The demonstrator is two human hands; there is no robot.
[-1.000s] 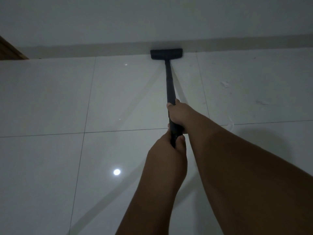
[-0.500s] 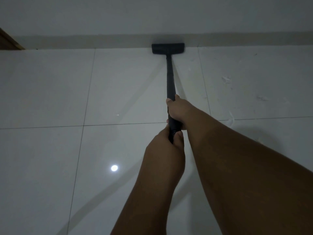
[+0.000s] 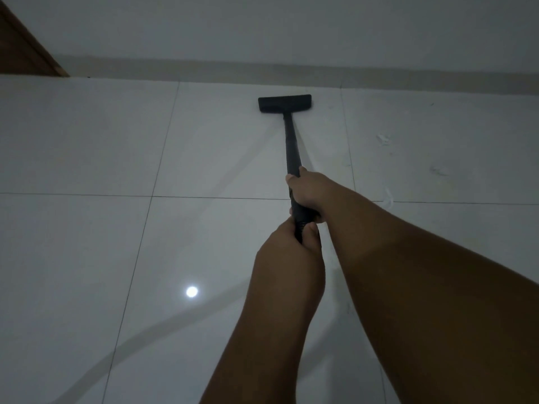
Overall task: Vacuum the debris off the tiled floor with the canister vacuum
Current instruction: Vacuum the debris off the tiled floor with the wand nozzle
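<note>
A black vacuum wand (image 3: 290, 147) runs from my hands to a flat black floor head (image 3: 285, 103), which rests on the white tiled floor (image 3: 87, 147) a short way in front of the baseboard. My right hand (image 3: 307, 192) grips the wand higher up. My left hand (image 3: 288, 252) grips it just below, where the ribbed hose begins. Pale scraps of debris (image 3: 384, 139) lie on the tile to the right of the head, with more debris (image 3: 437, 170) further right. The canister is out of view.
A grey baseboard (image 3: 204, 70) runs along the white wall at the back. A brown wooden door frame (image 3: 26, 53) stands at the upper left. A ceiling light reflects as a bright spot (image 3: 192, 291) on the glossy tiles.
The floor head has pulled back from the baseboard toward me. The view has shifted, so more wall and door frame show.
</note>
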